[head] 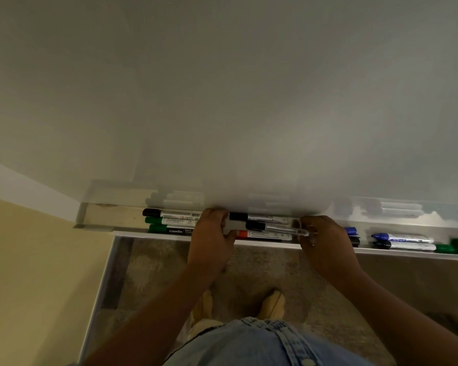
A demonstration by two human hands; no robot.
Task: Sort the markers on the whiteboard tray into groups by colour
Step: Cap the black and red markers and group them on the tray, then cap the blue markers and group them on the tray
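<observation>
Left hand and right hand curled onto opposite ends of a marker bundle over the tray: two black caps, one red. Left cluster: one black, two green.

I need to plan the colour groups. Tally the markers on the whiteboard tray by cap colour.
Black markers: 5
Green markers: 4
Blue markers: 2
Red marker: 1
Total: 12 visible; the hands, left and right, may hide more.
</observation>
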